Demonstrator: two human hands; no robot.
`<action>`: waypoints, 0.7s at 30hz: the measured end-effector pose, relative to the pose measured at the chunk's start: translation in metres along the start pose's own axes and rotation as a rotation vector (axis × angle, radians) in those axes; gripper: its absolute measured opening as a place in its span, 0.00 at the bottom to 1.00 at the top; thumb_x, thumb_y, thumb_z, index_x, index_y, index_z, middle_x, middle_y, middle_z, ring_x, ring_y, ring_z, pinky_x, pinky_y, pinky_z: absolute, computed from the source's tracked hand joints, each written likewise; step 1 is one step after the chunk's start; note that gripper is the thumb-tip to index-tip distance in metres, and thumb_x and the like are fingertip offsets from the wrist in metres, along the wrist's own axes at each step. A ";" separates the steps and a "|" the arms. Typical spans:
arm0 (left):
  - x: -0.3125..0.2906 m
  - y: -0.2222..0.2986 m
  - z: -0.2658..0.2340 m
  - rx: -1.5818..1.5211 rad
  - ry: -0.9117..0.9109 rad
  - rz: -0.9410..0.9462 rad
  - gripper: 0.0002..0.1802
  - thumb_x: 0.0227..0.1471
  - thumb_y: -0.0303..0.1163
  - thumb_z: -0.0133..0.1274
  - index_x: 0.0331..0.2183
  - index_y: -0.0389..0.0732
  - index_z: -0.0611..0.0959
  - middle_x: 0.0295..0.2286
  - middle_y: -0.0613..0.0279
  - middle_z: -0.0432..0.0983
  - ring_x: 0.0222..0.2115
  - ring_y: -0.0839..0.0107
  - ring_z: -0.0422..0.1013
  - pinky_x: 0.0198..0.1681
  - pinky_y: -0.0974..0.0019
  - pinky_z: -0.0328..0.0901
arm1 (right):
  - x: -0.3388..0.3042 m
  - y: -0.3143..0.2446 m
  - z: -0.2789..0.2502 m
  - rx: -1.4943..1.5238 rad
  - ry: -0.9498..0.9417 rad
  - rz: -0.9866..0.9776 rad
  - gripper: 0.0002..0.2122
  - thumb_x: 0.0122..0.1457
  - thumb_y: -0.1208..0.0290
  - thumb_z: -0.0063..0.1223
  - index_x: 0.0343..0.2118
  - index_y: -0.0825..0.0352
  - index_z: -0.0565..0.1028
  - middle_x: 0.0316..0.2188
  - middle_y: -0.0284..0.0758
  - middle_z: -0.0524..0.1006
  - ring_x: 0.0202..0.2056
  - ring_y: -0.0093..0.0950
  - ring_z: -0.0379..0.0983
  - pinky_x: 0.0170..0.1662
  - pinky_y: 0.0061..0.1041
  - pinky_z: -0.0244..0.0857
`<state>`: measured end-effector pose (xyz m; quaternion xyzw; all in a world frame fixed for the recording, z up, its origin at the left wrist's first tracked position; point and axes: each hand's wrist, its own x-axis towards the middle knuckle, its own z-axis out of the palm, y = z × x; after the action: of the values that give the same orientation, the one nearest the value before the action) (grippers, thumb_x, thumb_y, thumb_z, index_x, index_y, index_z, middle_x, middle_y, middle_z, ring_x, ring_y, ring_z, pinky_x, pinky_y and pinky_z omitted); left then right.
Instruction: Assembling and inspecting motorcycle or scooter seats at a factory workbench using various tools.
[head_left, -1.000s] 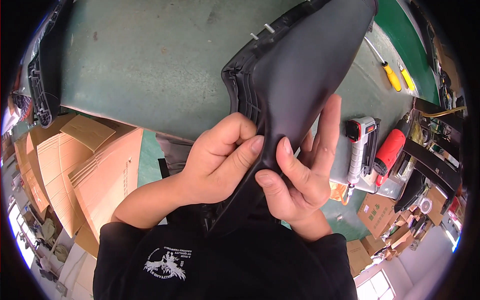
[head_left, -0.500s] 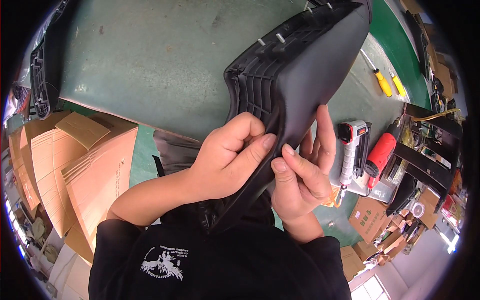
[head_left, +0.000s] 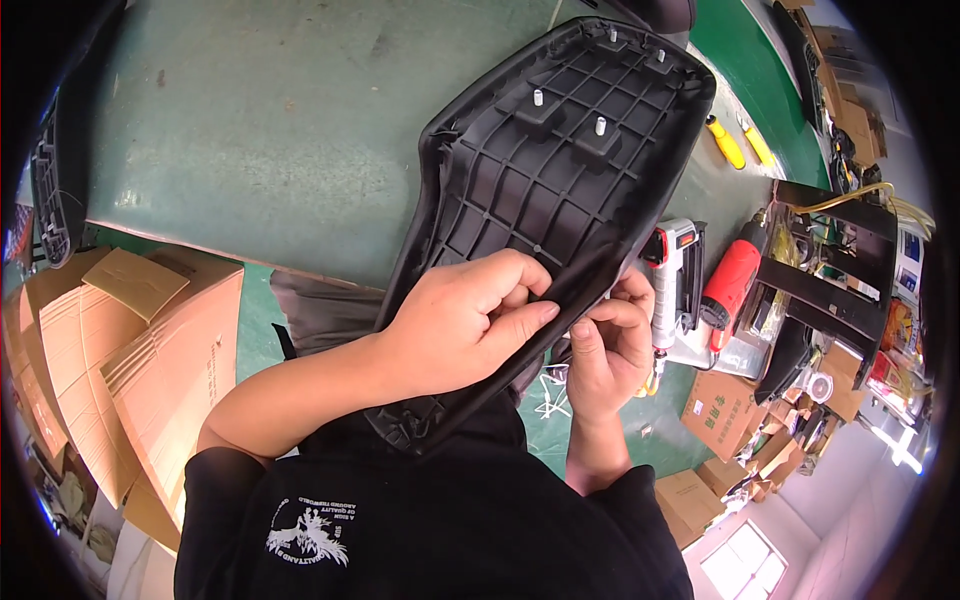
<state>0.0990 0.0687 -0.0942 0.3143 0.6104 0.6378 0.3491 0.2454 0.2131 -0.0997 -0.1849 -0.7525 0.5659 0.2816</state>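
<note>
A long black motorcycle seat point(head_left: 530, 200) lies underside up, its narrow end against my body and its wide end on the bench. The underside is a ribbed plastic base with several metal studs standing up, and a smooth black cover wraps over its rim. My left hand point(head_left: 470, 320) reaches across the base and pinches the right-hand rim between thumb and curled fingers. Just outside that same rim, my right hand point(head_left: 612, 350) is closed with its fingers bent against the cover's edge. Some of its fingertips are hidden behind the rim.
Right of the seat lie a silver staple gun point(head_left: 668, 290), a red heat gun point(head_left: 737, 270), a yellow-handled screwdriver point(head_left: 727, 145) and another yellow-handled tool point(head_left: 760, 147). Folded cardboard point(head_left: 165, 380) stands at the left. A black frame point(head_left: 835, 285) is at the right, beside cardboard boxes point(head_left: 725, 420).
The seat has rolled from showing its smooth side to showing its ribbed underside. Both hands stay at the rim, and the right hand's raised fingers have curled in.
</note>
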 end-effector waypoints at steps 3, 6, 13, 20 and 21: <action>0.003 -0.002 0.003 0.054 -0.009 0.034 0.07 0.58 0.25 0.61 0.37 0.36 0.80 0.19 0.69 0.69 0.19 0.83 0.64 0.23 0.73 0.61 | -0.002 0.004 -0.011 0.030 -0.067 0.019 0.10 0.58 0.75 0.69 0.38 0.68 0.76 0.46 0.38 0.71 0.49 0.28 0.69 0.51 0.27 0.67; 0.004 -0.002 0.006 0.109 -0.018 0.063 0.07 0.58 0.25 0.62 0.37 0.36 0.80 0.19 0.67 0.70 0.19 0.78 0.66 0.23 0.71 0.62 | -0.006 0.006 -0.015 0.207 -0.095 0.163 0.11 0.59 0.73 0.68 0.37 0.68 0.75 0.42 0.35 0.72 0.44 0.25 0.71 0.49 0.24 0.66; 0.008 -0.005 0.006 0.199 -0.056 0.134 0.07 0.58 0.27 0.60 0.38 0.37 0.81 0.21 0.62 0.73 0.20 0.68 0.71 0.25 0.65 0.65 | -0.012 0.029 -0.009 0.219 -0.062 0.206 0.15 0.60 0.65 0.69 0.38 0.68 0.74 0.41 0.31 0.74 0.41 0.21 0.72 0.46 0.21 0.66; -0.002 0.003 0.002 0.160 -0.116 0.012 0.12 0.57 0.23 0.61 0.44 0.36 0.80 0.24 0.64 0.74 0.24 0.75 0.72 0.27 0.70 0.66 | -0.021 0.027 -0.018 0.409 -0.097 0.412 0.17 0.62 0.66 0.67 0.47 0.69 0.74 0.42 0.29 0.77 0.43 0.19 0.73 0.49 0.22 0.67; -0.005 0.005 0.000 0.072 -0.065 0.028 0.14 0.57 0.21 0.61 0.45 0.36 0.80 0.28 0.64 0.74 0.27 0.77 0.72 0.30 0.71 0.67 | -0.021 0.025 -0.020 0.430 -0.123 0.434 0.17 0.62 0.67 0.67 0.48 0.69 0.74 0.43 0.29 0.78 0.44 0.19 0.73 0.50 0.22 0.68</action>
<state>0.1014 0.0643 -0.0891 0.3557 0.6170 0.6096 0.3482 0.2733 0.2229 -0.1241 -0.2430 -0.5741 0.7691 0.1407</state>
